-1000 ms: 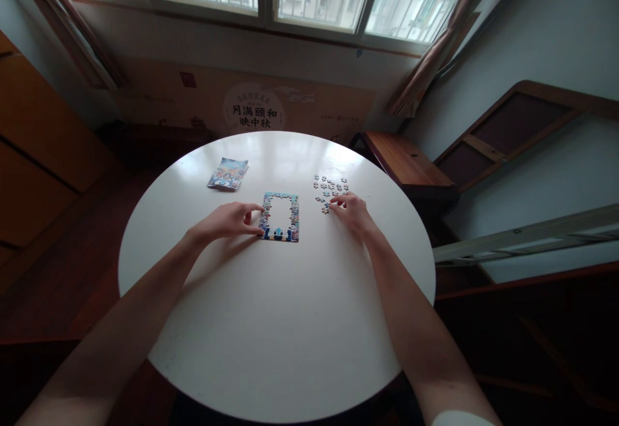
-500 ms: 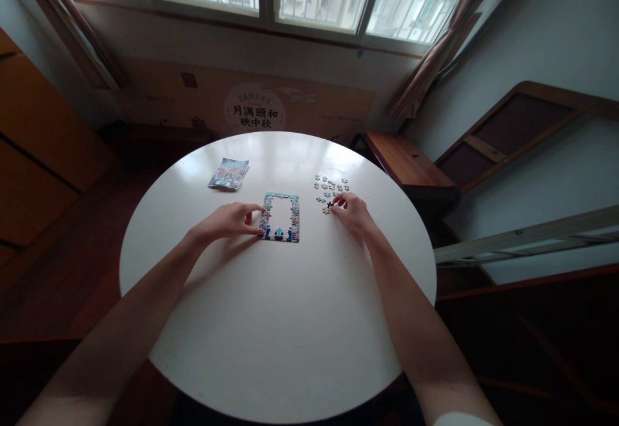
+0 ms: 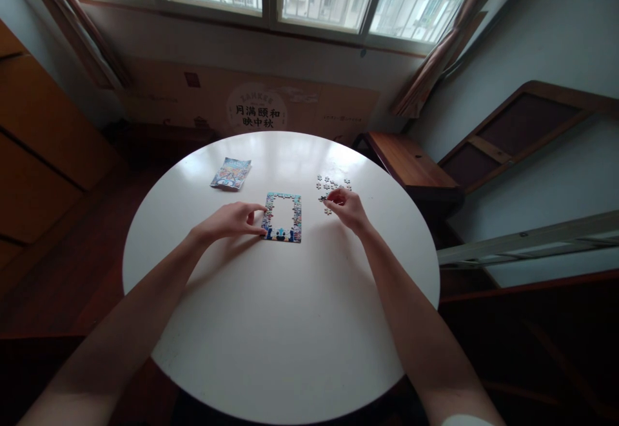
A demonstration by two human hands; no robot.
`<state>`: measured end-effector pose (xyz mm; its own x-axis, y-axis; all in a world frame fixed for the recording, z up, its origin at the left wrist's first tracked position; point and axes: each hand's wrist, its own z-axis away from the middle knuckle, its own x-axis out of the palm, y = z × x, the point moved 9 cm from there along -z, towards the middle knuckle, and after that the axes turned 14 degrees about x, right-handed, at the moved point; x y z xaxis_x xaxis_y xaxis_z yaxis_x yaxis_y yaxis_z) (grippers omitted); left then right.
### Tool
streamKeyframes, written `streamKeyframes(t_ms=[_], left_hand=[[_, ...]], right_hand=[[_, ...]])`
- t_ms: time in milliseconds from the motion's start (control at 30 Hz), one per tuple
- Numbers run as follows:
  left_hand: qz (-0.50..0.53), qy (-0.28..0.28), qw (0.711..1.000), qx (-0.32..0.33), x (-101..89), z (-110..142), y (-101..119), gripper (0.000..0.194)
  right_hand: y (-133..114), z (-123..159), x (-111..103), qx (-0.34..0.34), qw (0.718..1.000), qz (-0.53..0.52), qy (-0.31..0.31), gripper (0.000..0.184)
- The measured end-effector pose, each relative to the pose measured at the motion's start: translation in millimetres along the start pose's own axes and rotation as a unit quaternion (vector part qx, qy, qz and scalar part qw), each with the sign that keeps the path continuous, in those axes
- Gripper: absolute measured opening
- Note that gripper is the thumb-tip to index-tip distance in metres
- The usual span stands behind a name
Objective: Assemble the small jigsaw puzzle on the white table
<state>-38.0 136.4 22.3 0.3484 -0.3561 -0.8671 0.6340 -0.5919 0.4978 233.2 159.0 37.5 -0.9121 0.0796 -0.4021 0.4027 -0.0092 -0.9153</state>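
Observation:
A partly assembled jigsaw puzzle (image 3: 296,218) lies flat on the white round table (image 3: 285,323), its colourful border joined around a bare middle. My left hand (image 3: 238,218) rests at its left edge, thumb and forefinger spread apart and touching the border. To the right of the puzzle, my right hand (image 3: 349,208) pinches a small dark puzzle piece (image 3: 323,199) between thumb and fingers. Under and beyond that hand lie several loose puzzle pieces (image 3: 327,186), some hidden by the fingers.
A crumpled, colourful printed packet (image 3: 231,174) lies at the table's back left. Behind the table's right side stands a wooden bench (image 3: 411,160). A wall with a printed banner (image 3: 256,115) and windows is beyond the far edge.
My right hand has shifted slightly left and away from me with the dark piece, which now shows at a different angle. My left hand stays at the puzzle's edge.

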Motion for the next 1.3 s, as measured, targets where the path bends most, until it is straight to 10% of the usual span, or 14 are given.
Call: streamKeyframes(t_ms=[300,1300], left_hand=[[0.001,0.005,1.0,0.006,0.4,0.0,0.0,0.071],[0.003,0.007,1.0,0.004,-0.2,-0.7,-0.4,0.074]], right_hand=[[-7.0,25.5,78.1,0.04,0.975,-0.134,-0.174,0.024],[-1.0,22.7,80.0,0.028,0.983,-0.059,-0.172,0.023]])
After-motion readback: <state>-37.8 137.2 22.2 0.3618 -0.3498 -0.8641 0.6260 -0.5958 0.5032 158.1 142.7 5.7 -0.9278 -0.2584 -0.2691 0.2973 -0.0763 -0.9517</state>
